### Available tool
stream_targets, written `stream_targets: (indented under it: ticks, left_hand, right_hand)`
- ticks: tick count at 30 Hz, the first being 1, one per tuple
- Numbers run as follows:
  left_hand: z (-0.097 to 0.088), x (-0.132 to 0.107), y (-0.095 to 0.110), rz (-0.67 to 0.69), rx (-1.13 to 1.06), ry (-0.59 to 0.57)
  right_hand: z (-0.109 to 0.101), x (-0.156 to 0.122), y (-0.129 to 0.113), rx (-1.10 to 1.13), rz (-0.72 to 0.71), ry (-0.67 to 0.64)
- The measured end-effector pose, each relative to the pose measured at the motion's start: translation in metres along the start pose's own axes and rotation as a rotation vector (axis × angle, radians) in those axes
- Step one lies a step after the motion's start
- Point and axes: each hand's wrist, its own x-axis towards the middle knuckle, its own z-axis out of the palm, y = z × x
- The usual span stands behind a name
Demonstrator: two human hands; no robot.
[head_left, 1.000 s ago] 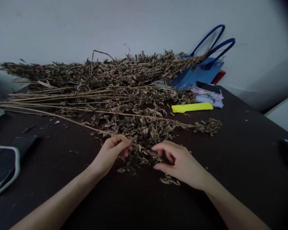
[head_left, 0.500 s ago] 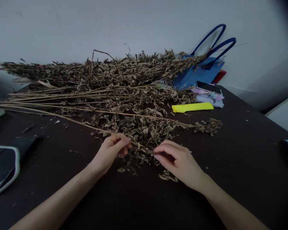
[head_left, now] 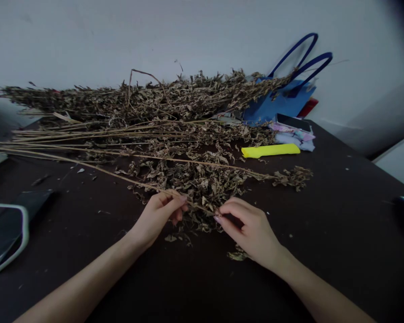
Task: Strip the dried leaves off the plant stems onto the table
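Observation:
My left hand [head_left: 166, 210] pinches a long, thin dried stem [head_left: 121, 176] between thumb and fingers. The stem runs off toward the left edge of the view. At its leafy right end, my right hand [head_left: 245, 224] is closed, thumb and forefinger pinching the dried plant. Under and behind both hands lies a heap of crumpled dried leaves [head_left: 202, 175]. Another long stem [head_left: 188, 162] with a leafy tip lies across this heap. Farther back are several bare-ended stems side by side.
A thick bundle of dried plants [head_left: 175, 96] lies along the wall. At the right are a blue bag [head_left: 279, 105], a phone [head_left: 292, 122] on folded cloth and a yellow strip [head_left: 271, 150]. A white-rimmed object [head_left: 24, 229] stands at the left on the dark table [head_left: 340, 233].
My left hand has shifted slightly right along the stem. Fewer leaves show on the stretch between my hands. The right hand has barely moved.

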Motion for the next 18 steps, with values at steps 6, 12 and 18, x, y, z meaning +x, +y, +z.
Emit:
stream_targets:
  ticks: [6,12,18]
  left_hand:
    - [-0.001,0.001,0.003,-0.012,-0.035,0.007]
    - [-0.001,0.001,0.003,-0.014,-0.033,0.011]
    - [-0.003,0.0,0.004,-0.019,-0.014,0.008]
  right_hand:
    - [-0.004,0.003,-0.001,0.106,0.116,-0.008]
    - [-0.008,0.005,0.004,0.117,0.269,0.036]
    - [-0.013,0.009,0.014,0.03,0.316,0.02]
